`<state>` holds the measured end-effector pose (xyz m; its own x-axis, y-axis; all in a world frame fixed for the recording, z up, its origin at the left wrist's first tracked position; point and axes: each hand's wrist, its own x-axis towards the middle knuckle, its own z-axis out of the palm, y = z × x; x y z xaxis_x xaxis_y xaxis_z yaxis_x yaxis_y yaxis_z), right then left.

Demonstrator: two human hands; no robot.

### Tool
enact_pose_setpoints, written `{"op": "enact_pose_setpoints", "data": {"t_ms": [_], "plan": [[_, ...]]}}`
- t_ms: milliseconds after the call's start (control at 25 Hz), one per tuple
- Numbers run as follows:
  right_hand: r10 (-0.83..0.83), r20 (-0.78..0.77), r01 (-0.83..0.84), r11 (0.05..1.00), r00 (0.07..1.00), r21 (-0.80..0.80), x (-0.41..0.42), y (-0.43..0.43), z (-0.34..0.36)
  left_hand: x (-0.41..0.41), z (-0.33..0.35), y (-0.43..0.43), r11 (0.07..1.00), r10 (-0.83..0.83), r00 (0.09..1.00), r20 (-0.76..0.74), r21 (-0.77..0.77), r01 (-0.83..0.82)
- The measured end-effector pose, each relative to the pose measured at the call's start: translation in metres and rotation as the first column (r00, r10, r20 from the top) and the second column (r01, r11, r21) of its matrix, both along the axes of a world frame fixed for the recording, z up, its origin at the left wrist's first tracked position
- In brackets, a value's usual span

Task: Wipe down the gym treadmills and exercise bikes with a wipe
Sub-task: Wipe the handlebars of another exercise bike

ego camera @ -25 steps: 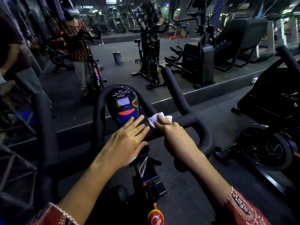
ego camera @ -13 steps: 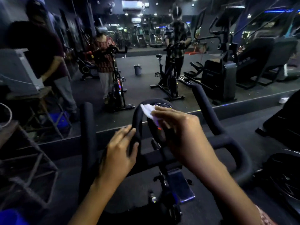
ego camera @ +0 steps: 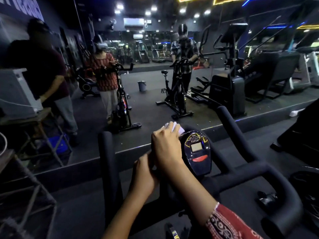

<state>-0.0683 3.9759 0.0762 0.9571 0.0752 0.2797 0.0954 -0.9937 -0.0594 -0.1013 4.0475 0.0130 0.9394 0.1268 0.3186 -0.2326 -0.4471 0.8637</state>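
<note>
Pinching wipe (ego camera: 173, 127) in right hand (ego camera: 166, 147) against console (ego camera: 201, 167) top-left edge, leaving screen (ego camera: 196, 147) just rightward; resting left hand (ego camera: 144, 174) below, grasp hidden

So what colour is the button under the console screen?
The button is red; head view shows it.

On the handlebar (ego camera: 241, 173), the gap between the left horn (ego camera: 107, 152) and the console (ego camera: 197, 152) is taken up by the left hand (ego camera: 144, 176) and the right hand (ego camera: 165, 150), the latter laid with the wipe (ego camera: 173, 127) over the console's upper left edge. An open gap is left between the console and the right horn (ego camera: 231, 130). Beyond the handlebar's left end, passage is narrowed by a metal-framed stand (ego camera: 39, 169); beyond its right end, by a neighbouring bike's wheel (ego camera: 309, 187).
</note>
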Motion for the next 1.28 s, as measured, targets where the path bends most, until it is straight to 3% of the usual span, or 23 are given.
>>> {"op": "enact_pose_setpoints", "data": {"t_ms": [120, 200, 280, 400, 560, 720, 920, 1080, 1160, 1280], "plan": [[0.133, -0.037, -0.13, 0.988, 0.99, 0.078, -0.032, -0.009, 0.024, 0.013, -0.012, 0.007, 0.983, -0.13, 0.985, -0.115, -0.141, 0.114], [0.155, 0.053, -0.157, 0.987, 0.987, 0.043, -0.019, -0.022, 0.029, 0.019, -0.004, 0.008, 0.961, -0.173, 0.984, -0.034, -0.224, 0.161], [0.065, 0.105, -0.065, 0.998, 0.992, -0.001, 0.006, -0.025, 0.038, 0.028, -0.011, 0.005, 0.95, -0.202, 0.979, 0.017, -0.239, 0.201], [0.083, 0.046, -0.082, 0.996, 0.995, -0.034, 0.019, -0.013, 0.031, 0.019, 0.0, 0.006, 0.927, -0.242, 0.969, 0.04, -0.284, 0.243], [0.152, 0.1, -0.15, 0.988, 0.983, -0.03, 0.008, -0.011, 0.017, 0.005, -0.006, 0.009, 0.921, -0.241, 0.971, -0.009, -0.317, 0.225], [0.298, 0.076, -0.292, 0.953, 0.952, -0.087, -0.006, -0.017, 0.0, -0.018, -0.014, 0.021, 0.928, -0.278, 0.953, -0.117, -0.288, 0.235], [0.488, 0.109, -0.488, 0.872, 0.866, -0.025, -0.038, -0.032, -0.038, -0.041, -0.017, 0.025, 0.946, -0.264, 0.948, -0.18, -0.241, 0.218], [0.562, 0.063, -0.557, 0.827, 0.825, -0.084, -0.08, -0.047, -0.061, -0.054, -0.015, 0.033, 0.98, -0.182, 0.97, -0.162, -0.11, 0.166], [0.549, -0.094, -0.553, 0.833, 0.83, -0.019, -0.095, -0.055, -0.064, -0.063, -0.013, 0.036, 0.984, -0.175, 0.973, -0.148, -0.062, 0.168], [0.573, -0.033, -0.571, 0.819, 0.819, 0.046, -0.079, -0.062, -0.056, -0.072, -0.01, 0.034, 0.987, -0.155, 0.971, -0.18, -0.072, 0.144]]}}
